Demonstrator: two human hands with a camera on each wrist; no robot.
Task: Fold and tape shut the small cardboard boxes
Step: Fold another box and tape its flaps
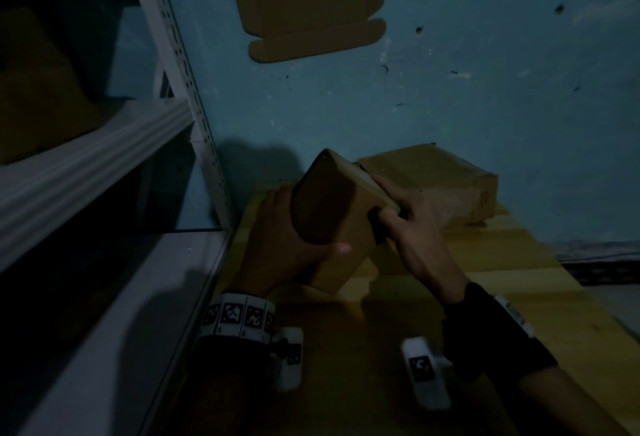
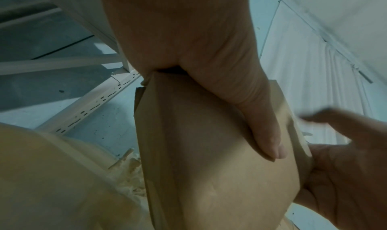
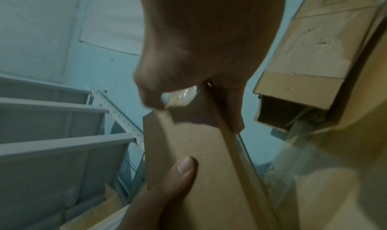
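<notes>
At frame centre, the left hand grips the tilted small box; the right hand pinches tape along its upper-right edge.

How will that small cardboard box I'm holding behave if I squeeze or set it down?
The small cardboard box is probably light: the left hand alone cradles it tilted. Its thin walls may flex. Tilted on the table, it would likely tip.

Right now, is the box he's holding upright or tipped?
Tipped. The box leans on one lower corner on the table, held by the left hand and right hand.
</notes>
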